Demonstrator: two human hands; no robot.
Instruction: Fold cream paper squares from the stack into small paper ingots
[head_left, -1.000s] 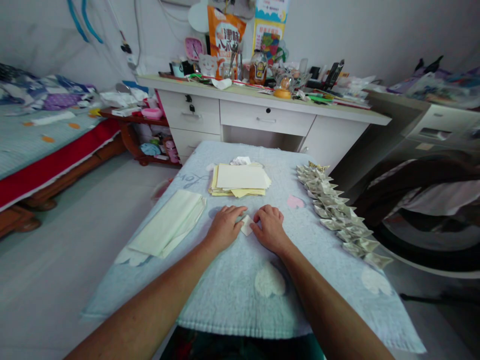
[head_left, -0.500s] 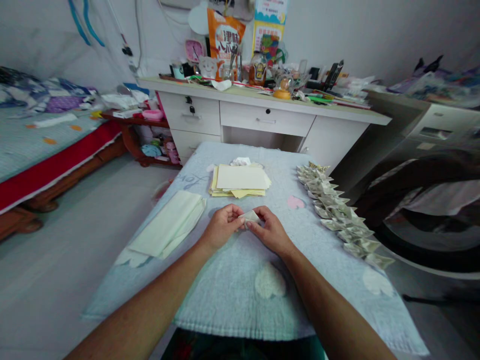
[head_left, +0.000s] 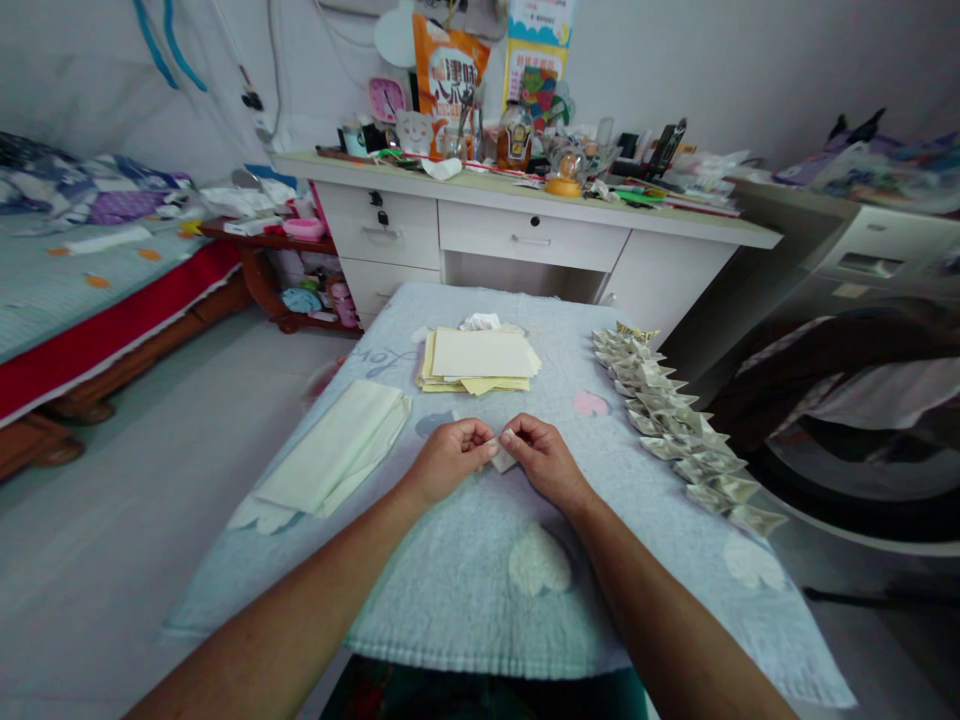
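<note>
A small folded piece of paper (head_left: 504, 460) is pinched between my two hands above the cloth-covered table (head_left: 457, 590). My left hand (head_left: 454, 455) grips its left side with thumb and fingertips. On the other side, my right hand (head_left: 541, 452) closes thumb and fingers on it; the fingers cover much of the paper. Beyond the hands lies a stack of cream and yellow paper sheets (head_left: 481, 354), with a crumpled white piece (head_left: 480, 322) behind it. To the left rests a folded pale green sheet (head_left: 334, 447). Rows of folded paper pieces with pointed tips (head_left: 679, 420) line the table's right side.
A white desk (head_left: 532, 235) crowded with jars, a pink clock (head_left: 387, 99) and an orange bag (head_left: 448, 85) stands behind the table. At left is a bed (head_left: 112, 300); a front-loading washing machine (head_left: 862, 300) stands at right.
The small folded paper has been turned between my fingers, its point now facing down towards me. My hands have shifted slightly; the stack and the rows stay put.
</note>
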